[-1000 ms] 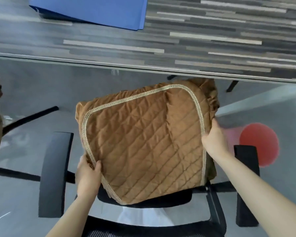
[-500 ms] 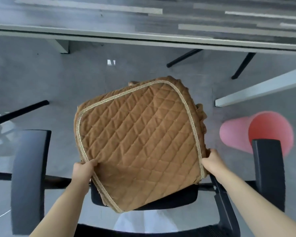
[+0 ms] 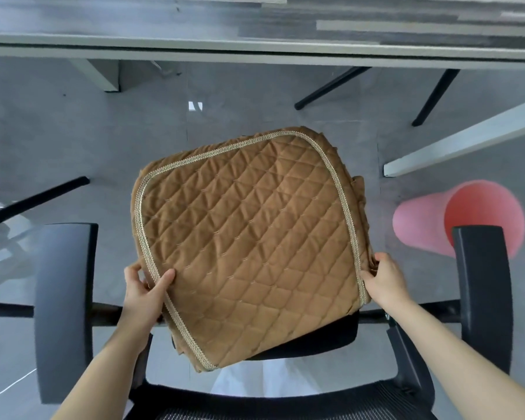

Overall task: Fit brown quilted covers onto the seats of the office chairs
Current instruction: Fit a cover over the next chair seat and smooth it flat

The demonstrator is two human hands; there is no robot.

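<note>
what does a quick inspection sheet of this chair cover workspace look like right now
surface: grey floor under the chair, glossy.
job's things: brown quilted cover with pale braid trim lies over the black seat, skewed, near corner of seat still bare.
chair: black armrests on both sides, mesh backrest at the bottom edge.
clutter: pink bin on the floor past the right armrest.
grippers: left hand pinches the cover's left edge, thumb on top; right hand grips the right edge.
cables: thin white line on the floor at lower left, cannot tell what it is.
surroundings: desk edge ahead, dark legs of other furniture under it.
</note>
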